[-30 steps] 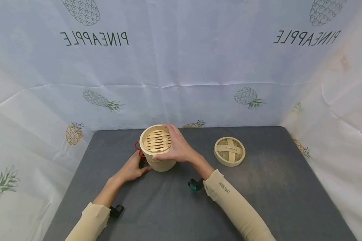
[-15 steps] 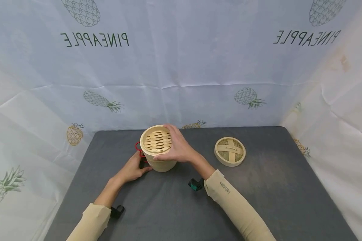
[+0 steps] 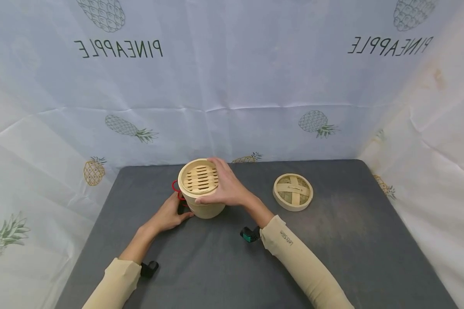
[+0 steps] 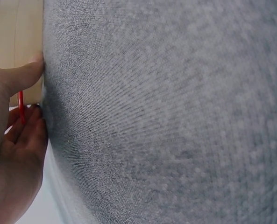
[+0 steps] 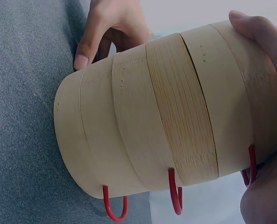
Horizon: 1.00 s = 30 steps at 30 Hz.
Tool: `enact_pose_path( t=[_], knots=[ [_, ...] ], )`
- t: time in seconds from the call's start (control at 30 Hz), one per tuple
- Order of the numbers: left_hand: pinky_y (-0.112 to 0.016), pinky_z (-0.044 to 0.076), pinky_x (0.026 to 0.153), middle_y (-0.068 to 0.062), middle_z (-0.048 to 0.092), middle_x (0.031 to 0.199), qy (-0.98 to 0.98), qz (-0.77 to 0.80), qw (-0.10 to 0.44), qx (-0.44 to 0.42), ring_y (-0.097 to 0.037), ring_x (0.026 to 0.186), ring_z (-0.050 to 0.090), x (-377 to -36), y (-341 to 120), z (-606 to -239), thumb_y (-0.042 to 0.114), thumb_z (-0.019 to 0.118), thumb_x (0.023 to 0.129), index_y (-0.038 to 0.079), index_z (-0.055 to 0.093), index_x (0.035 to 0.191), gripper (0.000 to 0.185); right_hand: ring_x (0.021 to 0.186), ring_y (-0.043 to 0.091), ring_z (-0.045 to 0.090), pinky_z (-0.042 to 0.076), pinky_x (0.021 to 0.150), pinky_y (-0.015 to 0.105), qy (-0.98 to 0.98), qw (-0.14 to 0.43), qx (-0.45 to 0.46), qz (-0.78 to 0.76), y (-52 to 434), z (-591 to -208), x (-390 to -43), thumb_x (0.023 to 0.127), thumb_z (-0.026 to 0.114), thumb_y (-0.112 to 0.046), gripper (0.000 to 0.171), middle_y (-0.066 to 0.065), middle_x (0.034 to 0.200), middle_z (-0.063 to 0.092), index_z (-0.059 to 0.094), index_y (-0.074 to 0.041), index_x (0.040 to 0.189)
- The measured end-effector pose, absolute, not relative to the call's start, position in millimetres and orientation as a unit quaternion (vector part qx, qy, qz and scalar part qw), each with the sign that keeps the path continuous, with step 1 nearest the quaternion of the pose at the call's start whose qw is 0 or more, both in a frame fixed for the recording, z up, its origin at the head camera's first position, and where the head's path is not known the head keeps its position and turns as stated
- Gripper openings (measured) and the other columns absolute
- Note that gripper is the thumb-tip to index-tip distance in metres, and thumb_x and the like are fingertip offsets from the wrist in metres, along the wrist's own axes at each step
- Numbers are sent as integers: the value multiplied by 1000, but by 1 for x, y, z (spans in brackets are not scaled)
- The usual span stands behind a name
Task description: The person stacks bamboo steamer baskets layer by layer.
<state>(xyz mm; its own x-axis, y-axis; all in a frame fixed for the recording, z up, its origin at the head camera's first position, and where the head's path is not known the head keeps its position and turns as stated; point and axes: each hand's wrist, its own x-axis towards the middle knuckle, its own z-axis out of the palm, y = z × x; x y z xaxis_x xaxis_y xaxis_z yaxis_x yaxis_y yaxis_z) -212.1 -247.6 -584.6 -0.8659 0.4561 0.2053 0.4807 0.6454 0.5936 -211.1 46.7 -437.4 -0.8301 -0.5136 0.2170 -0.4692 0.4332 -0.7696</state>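
A stack of bamboo steamer baskets point(image 3: 210, 210) stands on the table, its slatted top tier facing up. My right hand point(image 3: 230, 185) grips the upper tier, thumb on the near side and fingers over the far rim. Low at the stack's left is my left hand point(image 3: 167, 215), its thumb point(image 4: 28, 74) against the bottom tier and its fingers round the side by a red loop. The right wrist view shows several stacked tiers point(image 5: 138, 102) with red loop handles point(image 5: 172, 186) along the side.
A round woven bamboo lid point(image 3: 293, 193) with crossed strips lies to the right of the stack. The dark grey table point(image 3: 332, 249) meets a white curtain point(image 3: 232, 77) printed with pineapples behind it, and more curtain hangs at both sides.
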Motion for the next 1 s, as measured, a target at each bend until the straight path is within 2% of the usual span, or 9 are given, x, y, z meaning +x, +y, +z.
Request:
enact_pose_path(
  t=[0.3,0.47,0.63,0.7,0.77,0.9,1.0],
  knots=[
    [-53,56,106,-10,62,143,-907,-333,17,-255,-26,128,66,-211,-249,-584,24,96,84,11,49,156,87,152,33,41,43,122,62,846,29,-288,-448,45,-436,-210,72,99,-44,125,11,170,33,28,-12,170],
    [-52,56,105,-8,63,142,-907,-332,30,-258,-24,127,65,-206,-247,-578,23,95,85,10,50,155,83,153,33,40,42,123,62,847,32,-291,-444,45,-434,-210,73,98,-44,125,11,171,32,27,-13,170],
    [-51,57,100,-17,63,139,-893,-353,51,-275,-32,121,66,-202,-241,-566,29,93,87,7,51,155,82,158,34,38,40,125,63,850,27,-290,-440,47,-435,-211,74,97,-48,126,11,175,29,24,-18,172],
    [-50,56,100,-18,63,139,-890,-359,52,-277,-34,121,66,-203,-240,-565,32,93,88,8,52,155,82,160,35,36,39,126,64,851,25,-289,-438,48,-436,-212,74,95,-55,128,11,177,27,22,-19,173],
    [-52,56,101,-17,63,140,-893,-357,45,-272,-33,122,66,-204,-240,-565,32,93,88,9,51,155,83,162,36,33,37,127,65,850,24,-291,-439,50,-437,-213,73,90,-72,134,11,178,25,20,-20,174],
    [-52,56,103,-12,62,143,-904,-337,34,-262,-29,126,66,-209,-244,-576,31,94,87,11,48,158,87,166,38,27,33,129,68,845,21,-305,-439,53,-440,-212,64,63,-105,149,15,180,21,16,-18,175],
    [-54,56,103,-13,62,144,-904,-331,39,-268,-29,126,66,-208,-246,-581,32,94,87,10,47,159,89,168,39,23,30,129,70,839,19,-311,-445,55,-442,-210,59,55,-111,155,17,180,19,15,-16,175]
  ],
)
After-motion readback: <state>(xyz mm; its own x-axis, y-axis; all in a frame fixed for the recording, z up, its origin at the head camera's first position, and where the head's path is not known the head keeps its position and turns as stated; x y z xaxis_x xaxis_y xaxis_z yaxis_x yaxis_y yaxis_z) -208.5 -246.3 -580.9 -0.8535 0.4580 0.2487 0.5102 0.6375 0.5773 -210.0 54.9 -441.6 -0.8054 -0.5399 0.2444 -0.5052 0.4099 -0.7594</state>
